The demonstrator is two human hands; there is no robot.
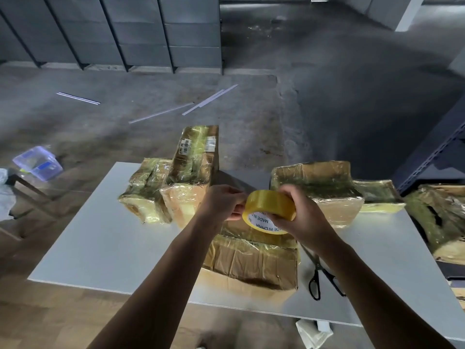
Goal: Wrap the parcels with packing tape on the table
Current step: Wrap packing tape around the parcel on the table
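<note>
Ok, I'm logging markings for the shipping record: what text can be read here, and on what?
"MADE IN CHINA": inner core of the tape roll, seen upside down.
The barcode label and white label on the upright parcel: too small and blurred to read.

**Bare arms, bare hands: that's all the camera catches**

Only arms and hands of this person are in shot. The left hand is bare, a soft knuckled ridge running across its back. The right hand is bare too, its back broad and smooth. Now the arms: the left forearm is long, lean and uncovered right down to the bottom edge of the view. The right forearm matches it, bare along its whole visible length, with light catching its upper side. Both narrow towards the hands. Fingernails are too small to read. Any clothing sits out of frame.
</note>
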